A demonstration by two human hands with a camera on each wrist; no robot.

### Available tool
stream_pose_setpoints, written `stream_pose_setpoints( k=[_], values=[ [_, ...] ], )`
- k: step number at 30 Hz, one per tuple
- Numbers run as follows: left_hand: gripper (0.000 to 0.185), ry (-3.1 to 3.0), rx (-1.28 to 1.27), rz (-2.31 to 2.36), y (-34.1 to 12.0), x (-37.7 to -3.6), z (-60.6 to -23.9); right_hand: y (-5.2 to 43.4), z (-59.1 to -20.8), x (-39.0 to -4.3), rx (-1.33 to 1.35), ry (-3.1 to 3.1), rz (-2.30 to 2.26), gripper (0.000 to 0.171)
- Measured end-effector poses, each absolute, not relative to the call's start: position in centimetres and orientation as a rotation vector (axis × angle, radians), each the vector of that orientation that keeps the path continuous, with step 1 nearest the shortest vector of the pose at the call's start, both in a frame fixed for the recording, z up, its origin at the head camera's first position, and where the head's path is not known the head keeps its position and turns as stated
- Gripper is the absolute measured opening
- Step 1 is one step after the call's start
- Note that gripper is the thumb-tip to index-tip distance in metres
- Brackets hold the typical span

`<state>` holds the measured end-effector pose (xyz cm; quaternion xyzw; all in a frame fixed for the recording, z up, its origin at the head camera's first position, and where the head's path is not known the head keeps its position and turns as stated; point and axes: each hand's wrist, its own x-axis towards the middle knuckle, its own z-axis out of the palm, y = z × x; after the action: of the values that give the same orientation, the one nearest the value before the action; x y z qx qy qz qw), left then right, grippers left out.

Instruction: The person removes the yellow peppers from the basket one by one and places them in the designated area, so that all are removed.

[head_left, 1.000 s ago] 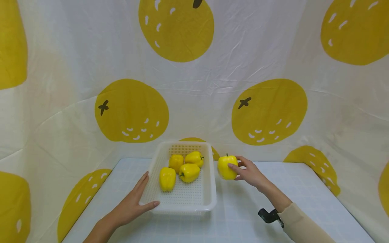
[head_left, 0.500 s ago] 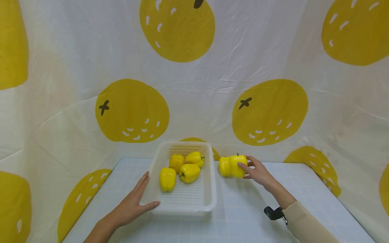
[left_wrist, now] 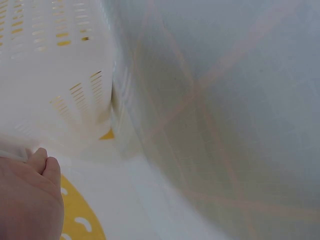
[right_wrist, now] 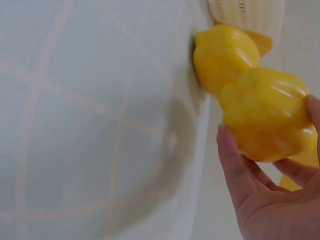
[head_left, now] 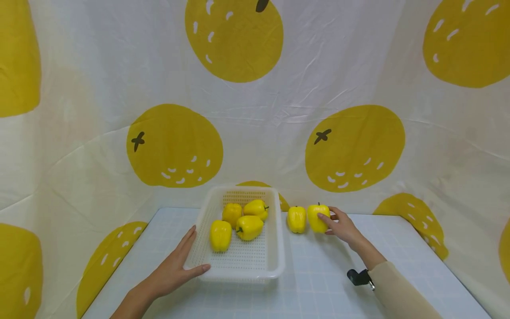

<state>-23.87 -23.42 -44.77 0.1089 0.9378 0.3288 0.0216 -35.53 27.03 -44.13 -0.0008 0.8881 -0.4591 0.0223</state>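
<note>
My right hand [head_left: 341,228] grips a yellow bell pepper [head_left: 316,217] with its stem up, thumb on the near side and fingers around the far side. In the right wrist view, this pepper [right_wrist: 265,110] overlaps a second bell pepper [right_wrist: 222,55], which stands on the table just to its left in the head view. A white perforated plastic basket [head_left: 275,261] holds several more yellow bell peppers [head_left: 249,227]. My left hand [head_left: 169,270] rests on the basket's near left corner, fingers straight along the left side and thumb on the front rim.
A table with a pale blue checked cover [head_left: 318,283] lies under everything. Behind it hangs a white curtain [head_left: 263,146] printed with large yellow fruit. A black device [head_left: 358,277] is strapped at my right wrist.
My right hand has moved to the right with its pepper, uncovering the second pepper beside the basket. A gap now shows between the two. The left hand and basket have stayed put.
</note>
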Motion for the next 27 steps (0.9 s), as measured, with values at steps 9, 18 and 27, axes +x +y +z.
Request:
stream_pose_setpoints(
  k=[9, 18, 27],
  values=[
    [0.117, 2.904, 0.323, 1.008, -23.4, -23.9, -44.8, 27.4, -45.1, -36.5, 0.089, 2.711, -1.461, 0.085],
    [0.116, 2.922, 0.358, 0.998, -23.5, -23.9, -45.0, 27.9, -46.2, -37.5, 0.148, 2.715, -1.413, 0.084],
    [0.116, 2.927, 0.359, 0.991, -23.5, -23.9, -44.9, 28.1, -47.0, -38.6, 0.181, 2.715, -1.366, 0.079]
  ],
)
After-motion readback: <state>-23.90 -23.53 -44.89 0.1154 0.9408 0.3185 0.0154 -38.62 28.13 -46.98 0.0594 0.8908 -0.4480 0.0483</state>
